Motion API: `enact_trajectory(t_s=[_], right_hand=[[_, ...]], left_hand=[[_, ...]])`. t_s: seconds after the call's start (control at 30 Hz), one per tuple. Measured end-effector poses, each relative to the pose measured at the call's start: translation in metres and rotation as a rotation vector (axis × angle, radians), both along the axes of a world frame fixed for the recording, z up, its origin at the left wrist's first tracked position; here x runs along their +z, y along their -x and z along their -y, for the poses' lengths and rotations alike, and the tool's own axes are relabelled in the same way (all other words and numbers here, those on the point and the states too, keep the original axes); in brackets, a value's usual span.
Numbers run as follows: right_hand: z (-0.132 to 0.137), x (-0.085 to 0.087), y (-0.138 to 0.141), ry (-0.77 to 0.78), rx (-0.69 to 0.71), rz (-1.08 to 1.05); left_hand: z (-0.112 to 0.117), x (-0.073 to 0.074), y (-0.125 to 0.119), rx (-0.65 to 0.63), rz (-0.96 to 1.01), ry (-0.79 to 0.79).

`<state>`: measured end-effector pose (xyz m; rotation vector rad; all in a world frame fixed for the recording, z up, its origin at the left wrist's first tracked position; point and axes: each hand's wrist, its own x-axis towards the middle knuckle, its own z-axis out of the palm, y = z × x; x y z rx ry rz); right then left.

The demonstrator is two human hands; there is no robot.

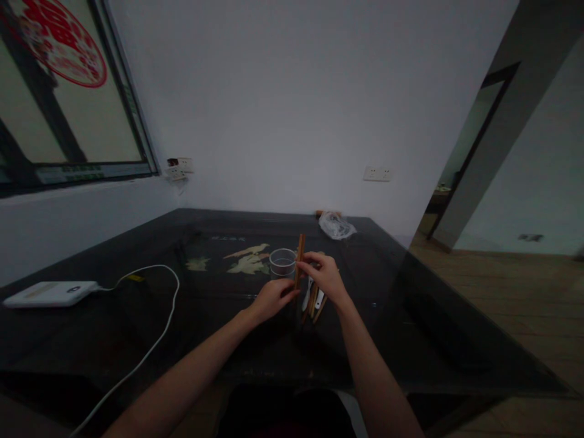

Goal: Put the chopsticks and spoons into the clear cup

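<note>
Both hands meet over the middle of a dark glass-topped table (137,316). My right hand (325,275) pinches a brown wooden chopstick (299,258) that stands nearly upright. My left hand (274,299) is closed around its lower end. A clear plastic cup (282,263) stands just left of the stick, close to both hands. Under my right hand lie more brown chopsticks (313,305) and white plastic spoons (318,298), partly hidden by the fingers.
A white device (50,292) with a white cable (157,304) lies on the table's left side. A crumpled clear plastic bag (336,225) sits at the far edge by the wall. A leaf and bird picture (249,258) shows under the glass. Wooden floor lies to the right.
</note>
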<state>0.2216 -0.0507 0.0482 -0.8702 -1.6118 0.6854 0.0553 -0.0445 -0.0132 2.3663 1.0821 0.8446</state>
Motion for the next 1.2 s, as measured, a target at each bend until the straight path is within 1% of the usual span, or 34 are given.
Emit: enact_trajectory(t_s=[0.2,0.4,0.6,0.67,0.73,0.83,0.9,0.93,1.0,1.2], right_hand=[[0.002,0.003,0.000,-0.013,0.000,0.018],[0.001,0.000,0.001,0.008,0.015,0.008],[0.001,-0.001,0.000,-0.037,-0.016,0.058],[0.001,-0.001,0.000,-0.061,-0.039,0.077],[0.000,-0.001,-0.001,-0.070,-0.058,0.075],[-0.002,-0.003,-0.001,-0.044,-0.064,0.022],[-0.003,-0.003,-0.002,-0.025,-0.062,-0.028],[-0.003,-0.003,-0.002,-0.018,-0.063,-0.052],[-0.004,-0.003,-0.003,-0.016,-0.067,-0.084],[-0.007,-0.004,-0.006,-0.006,-0.064,-0.106]], left_hand=[[-0.001,-0.003,0.000,0.000,0.001,-0.015],[-0.001,-0.001,0.000,0.003,-0.018,-0.035],[0.001,-0.002,0.001,0.028,-0.016,-0.041],[0.002,0.000,0.004,0.045,0.036,-0.062],[0.003,0.004,0.009,0.080,0.129,-0.114],[-0.002,0.010,0.018,0.190,0.339,-0.279],[-0.009,0.010,0.021,0.279,0.465,-0.372],[-0.013,0.008,0.022,0.316,0.509,-0.387],[-0.023,0.000,0.022,0.360,0.559,-0.351],[-0.052,-0.039,0.014,0.373,0.620,-0.093]])
